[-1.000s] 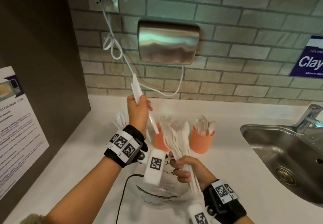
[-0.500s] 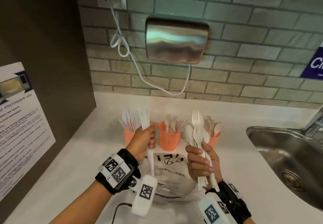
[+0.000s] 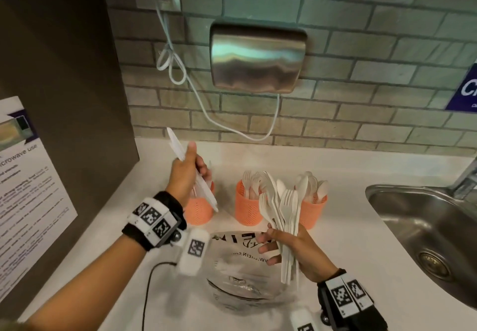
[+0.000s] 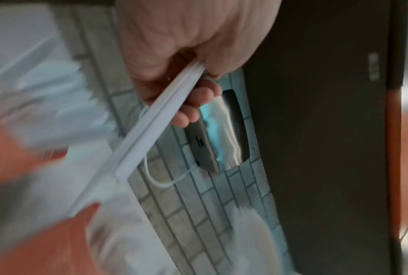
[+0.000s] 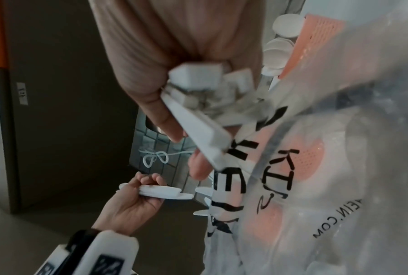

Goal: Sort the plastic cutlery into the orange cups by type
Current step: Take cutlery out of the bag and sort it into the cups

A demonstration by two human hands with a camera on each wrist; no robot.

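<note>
Head view first: the left hand (image 3: 187, 173) is clenched round a few white knives (image 3: 196, 176), held slanted just above the left orange cup (image 3: 198, 208), handles pointing down toward its mouth. Beside that cup stand the middle cup (image 3: 247, 208), holding forks, and the right cup (image 3: 313, 209), full of spoons. Nearer the person than the left cup, the right hand (image 3: 294, 249) grasps a mixed bunch of forks and spoons (image 3: 282, 209) upright over a clear plastic bag (image 3: 242, 276) lying on the white table (image 3: 348, 253). Left wrist view, blurred, shows the fingers (image 4: 193, 104) curled round flat white handles, the grip closed on them. Right wrist view shows handle ends (image 5: 198, 78) splayed unevenly out of the closed right hand, with the bag just beside them. My worry is the left cup: it looks light and tall, and knives dropped in at that slant could catch its rim and tip it. The loose, uneven right-hand bunch might also slip a piece back onto the bag or toward the sink (image 3: 426, 230), well right of the cups.
</note>
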